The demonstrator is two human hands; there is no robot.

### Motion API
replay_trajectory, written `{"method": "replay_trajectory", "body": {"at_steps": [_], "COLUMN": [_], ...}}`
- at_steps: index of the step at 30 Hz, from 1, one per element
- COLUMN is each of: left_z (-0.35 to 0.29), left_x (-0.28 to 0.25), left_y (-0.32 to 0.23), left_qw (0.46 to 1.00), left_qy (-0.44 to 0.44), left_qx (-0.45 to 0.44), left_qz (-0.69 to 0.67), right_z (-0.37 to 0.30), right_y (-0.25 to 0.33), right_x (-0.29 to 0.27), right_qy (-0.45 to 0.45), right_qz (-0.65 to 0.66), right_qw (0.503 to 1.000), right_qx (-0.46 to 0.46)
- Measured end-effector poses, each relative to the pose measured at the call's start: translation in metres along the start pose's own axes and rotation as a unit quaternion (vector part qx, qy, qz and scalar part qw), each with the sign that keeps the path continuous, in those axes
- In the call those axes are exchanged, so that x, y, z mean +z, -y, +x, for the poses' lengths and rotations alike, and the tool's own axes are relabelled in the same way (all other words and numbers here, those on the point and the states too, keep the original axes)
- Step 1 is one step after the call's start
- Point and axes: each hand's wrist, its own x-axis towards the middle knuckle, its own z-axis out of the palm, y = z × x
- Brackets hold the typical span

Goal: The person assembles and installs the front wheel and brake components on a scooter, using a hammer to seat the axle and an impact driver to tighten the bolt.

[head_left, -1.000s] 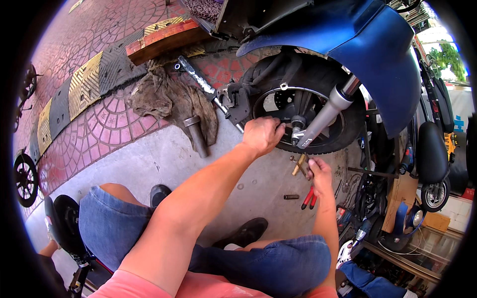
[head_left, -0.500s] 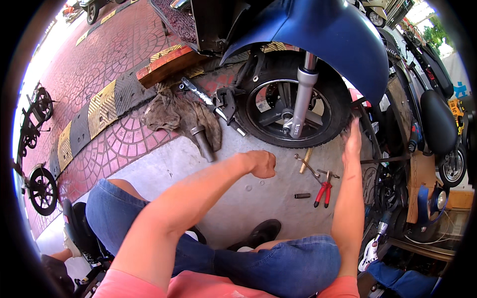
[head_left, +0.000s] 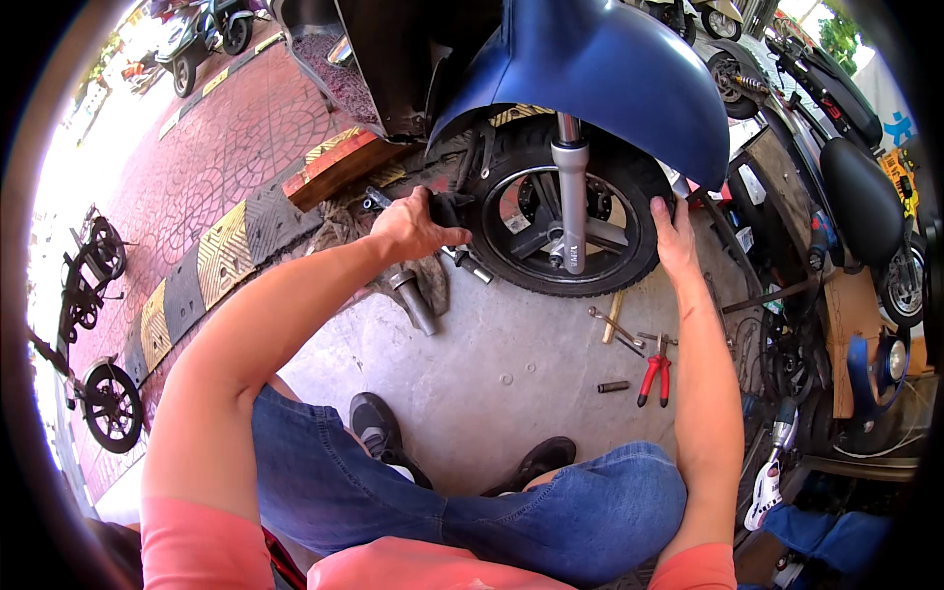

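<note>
Your left hand (head_left: 405, 227) moves from over the concrete (head_left: 452, 369) to the black part (head_left: 450, 208) beside the wheel (head_left: 604, 232); your right hand (head_left: 677, 241) is now on the tyre's (head_left: 644, 224) right edge. Right thumb and fingers spread; left fingertips hidden, can't tell if they pinch. Wheel stands upright under the blue fender (head_left: 600, 88), looks already seated at the fork (head_left: 571, 197). Fastening unclear, so remaining work can't be judged. Pliers (head_left: 654, 379), socket (head_left: 614, 386) lie unheld.

Grey floor (head_left: 442, 374) with red-handled pliers (head_left: 651, 370), dark tube (head_left: 613, 386), wooden stick (head_left: 613, 315)
</note>
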Motion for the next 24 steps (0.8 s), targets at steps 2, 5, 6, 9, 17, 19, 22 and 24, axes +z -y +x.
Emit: {"method": "replay_trajectory", "body": {"at_steps": [2, 5, 6, 9, 17, 19, 22, 24], "left_z": [-0.002, 0.001, 0.002, 0.01, 0.053, 0.042, 0.038, 0.03], "left_x": [-0.002, -0.004, -0.004, -0.007, -0.015, -0.012, -0.006, -0.004], "left_y": [0.0, 0.01, 0.015, 0.024, 0.057, 0.038, 0.026, 0.011], "left_qw": [0.999, 0.995, 0.992, 0.995, 0.989, 0.988, 0.964, 0.968], "left_qy": [-0.023, -0.067, -0.071, -0.076, 0.02, 0.139, 0.208, 0.149], "left_qx": [0.029, 0.078, 0.092, 0.036, -0.131, -0.059, 0.069, 0.136], "left_qz": [0.007, -0.019, -0.044, -0.049, -0.061, 0.023, 0.15, 0.152], "right_z": [-0.004, -0.005, -0.006, -0.01, -0.012, -0.017, -0.022, -0.032], "right_y": [-0.001, 0.002, 0.005, 0.009, 0.022, 0.022, 0.024, 0.027], "right_x": [-0.004, -0.007, -0.006, -0.003, -0.001, -0.003, -0.002, -0.007], "right_qy": [-0.002, -0.001, -0.003, -0.004, -0.005, -0.004, 0.006, 0.01], "right_qz": [0.006, -0.021, -0.021, -0.026, -0.02, -0.025, -0.039, -0.073], "right_qw": [1.0, 1.0, 1.0, 0.999, 0.999, 0.999, 0.999, 0.997], "right_qx": [0.003, 0.015, 0.017, 0.025, 0.036, 0.039, 0.021, -0.006]}}
